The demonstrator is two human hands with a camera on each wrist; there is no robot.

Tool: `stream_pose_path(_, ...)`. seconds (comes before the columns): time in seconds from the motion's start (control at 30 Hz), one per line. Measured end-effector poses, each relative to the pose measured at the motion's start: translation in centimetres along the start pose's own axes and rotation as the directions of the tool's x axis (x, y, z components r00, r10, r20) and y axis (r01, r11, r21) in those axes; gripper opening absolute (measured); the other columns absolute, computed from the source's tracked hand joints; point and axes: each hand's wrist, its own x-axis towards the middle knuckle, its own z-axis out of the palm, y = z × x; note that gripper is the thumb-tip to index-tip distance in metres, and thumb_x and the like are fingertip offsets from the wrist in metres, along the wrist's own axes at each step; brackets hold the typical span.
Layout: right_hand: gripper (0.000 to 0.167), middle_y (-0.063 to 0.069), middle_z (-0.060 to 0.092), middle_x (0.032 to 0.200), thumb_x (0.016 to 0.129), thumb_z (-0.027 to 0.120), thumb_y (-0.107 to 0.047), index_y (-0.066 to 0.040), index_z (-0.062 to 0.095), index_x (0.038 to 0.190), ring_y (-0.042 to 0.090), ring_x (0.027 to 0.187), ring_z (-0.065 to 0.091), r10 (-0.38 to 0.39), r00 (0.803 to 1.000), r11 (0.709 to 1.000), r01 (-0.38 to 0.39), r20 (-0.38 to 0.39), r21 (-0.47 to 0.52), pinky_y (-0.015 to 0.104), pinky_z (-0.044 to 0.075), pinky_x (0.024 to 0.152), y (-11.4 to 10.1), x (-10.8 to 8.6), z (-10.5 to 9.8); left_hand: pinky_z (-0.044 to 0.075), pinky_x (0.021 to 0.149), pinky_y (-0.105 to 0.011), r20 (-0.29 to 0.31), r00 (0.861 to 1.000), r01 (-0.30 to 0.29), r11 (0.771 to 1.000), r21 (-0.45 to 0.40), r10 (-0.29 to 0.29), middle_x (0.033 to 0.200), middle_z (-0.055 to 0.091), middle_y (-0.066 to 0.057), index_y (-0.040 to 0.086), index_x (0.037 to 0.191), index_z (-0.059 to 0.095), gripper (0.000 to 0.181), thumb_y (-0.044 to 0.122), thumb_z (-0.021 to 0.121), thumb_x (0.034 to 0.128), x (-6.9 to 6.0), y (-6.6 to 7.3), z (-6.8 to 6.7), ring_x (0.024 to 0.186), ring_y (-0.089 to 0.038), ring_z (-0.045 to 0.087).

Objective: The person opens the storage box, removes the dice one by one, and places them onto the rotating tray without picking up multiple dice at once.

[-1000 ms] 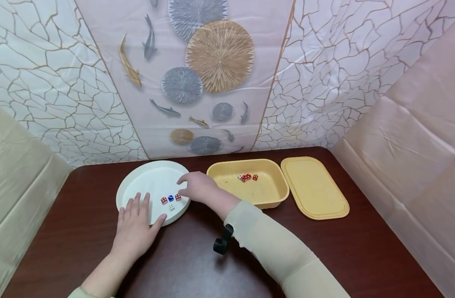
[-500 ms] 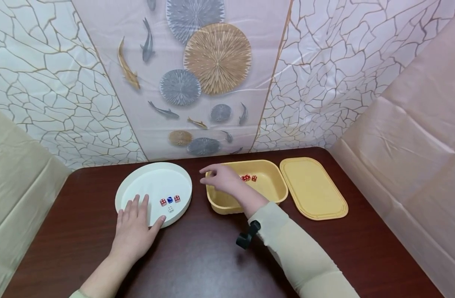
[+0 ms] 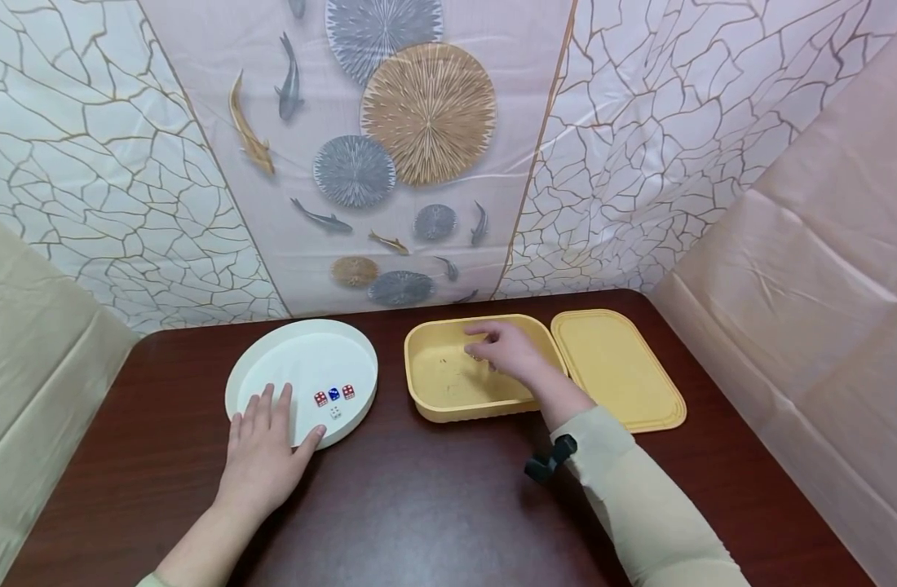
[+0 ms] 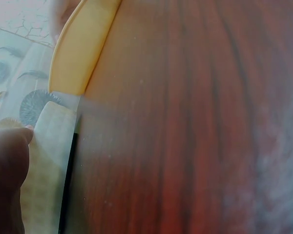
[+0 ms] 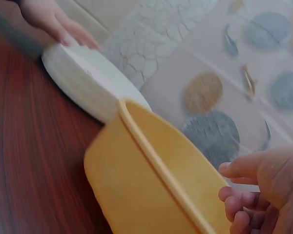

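In the head view, my left hand [image 3: 261,456] rests with spread fingers over the near rim of the round white tray [image 3: 302,346]. Two red dice [image 3: 320,399], one blue die [image 3: 334,393] and one white die [image 3: 335,412] lie in the tray, right of those fingers. My right hand [image 3: 510,352] is over the yellow box [image 3: 441,383], thumb and index finger apart; the dice there are mostly hidden beneath it. The right wrist view shows the hand [image 5: 263,190] at the box's rim, its other fingers bent, with nothing visible between thumb and index finger.
A yellow lid [image 3: 617,367] lies flat on the dark wooden table [image 3: 419,505], to the right of the box. Patterned cloth [image 3: 390,285] hangs behind the table, and plain cloth [image 3: 808,326] stands along the right side.
My right hand has moved rightward from the white tray to over the yellow box, covering the dice that were visible in it. My left hand has stayed in place.
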Motion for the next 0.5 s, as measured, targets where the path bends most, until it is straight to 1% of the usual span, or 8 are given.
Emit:
stream_pose_path(0.07, 0.044, 0.018, 0.069, 0.088, 0.092, 0.07, -0.018, -0.006, 0.062, 0.134, 0.014, 0.053, 0.052, 0.001, 1.0, 1.0, -0.001, -0.013, 0.006, 0.025, 0.043, 0.05, 0.8, -0.1, -0.5, 0.007, 0.113, -0.067, 0.003, 1.0, 0.001, 1.0, 0.002, -0.001, 0.157, 0.017, -0.032, 0.0, 0.156, 0.019, 0.087, 0.06, 0.046, 0.0983, 0.0, 0.0, 0.0, 0.143, -0.052, 0.014)
stream_pose_path(0.17, 0.043, 0.022, 0.07, 0.091, 0.092, 0.071, -0.016, -0.005, 0.063, 0.133, 0.014, 0.051, 0.052, 0.001, 0.999, 1.0, -0.001, -0.042, -0.012, 0.025, 0.044, 0.05, 1.5, -0.3, -1.1, 0.007, 0.114, -0.067, 0.005, 1.0, 0.001, 1.0, 0.005, -0.001, 0.157, 0.016, -0.032, 0.0, 0.156, 0.019, 0.087, 0.06, 0.045, 0.0983, 0.0, 0.0, 0.0, 0.143, -0.052, 0.014)
stream_pose_path(0.27, 0.041, 0.024, 0.068, 0.088, 0.091, 0.071, -0.015, -0.005, 0.064, 0.131, 0.015, 0.051, 0.053, 0.001, 0.998, 1.0, -0.003, -0.064, -0.021, 0.025, 0.045, 0.049, 1.9, -0.4, -1.5, 0.007, 0.114, -0.067, 0.005, 1.0, 0.002, 1.0, 0.005, -0.002, 0.157, 0.016, -0.031, 0.001, 0.156, 0.018, 0.087, 0.06, 0.045, 0.0983, 0.0, 0.0, 0.0, 0.143, -0.051, 0.014)
stream_pose_path(0.4, 0.039, 0.022, 0.067, 0.085, 0.091, 0.071, -0.014, -0.004, 0.065, 0.129, 0.02, 0.053, 0.056, 0.008, 0.997, 0.999, -0.012, -0.074, -0.05, 0.026, 0.046, 0.05, 2.3, -0.3, -1.8, 0.007, 0.114, -0.067, 0.004, 1.0, 0.0, 1.0, 0.004, 0.0, 0.157, 0.017, -0.032, 0.001, 0.156, 0.019, 0.087, 0.06, 0.045, 0.0983, 0.0, 0.0, 0.0, 0.143, -0.052, 0.014)
stream_pose_path(0.5, 0.037, 0.017, 0.067, 0.086, 0.092, 0.07, -0.014, -0.003, 0.066, 0.127, 0.023, 0.061, 0.061, 0.007, 0.997, 0.992, -0.017, -0.082, -0.121, 0.03, 0.05, 0.056, 2.6, -0.2, -2.0, 0.007, 0.113, -0.067, 0.004, 1.0, -0.001, 1.0, 0.004, 0.001, 0.157, 0.017, -0.032, 0.0, 0.156, 0.019, 0.087, 0.06, 0.045, 0.0983, 0.0, 0.0, 0.0, 0.143, -0.052, 0.014)
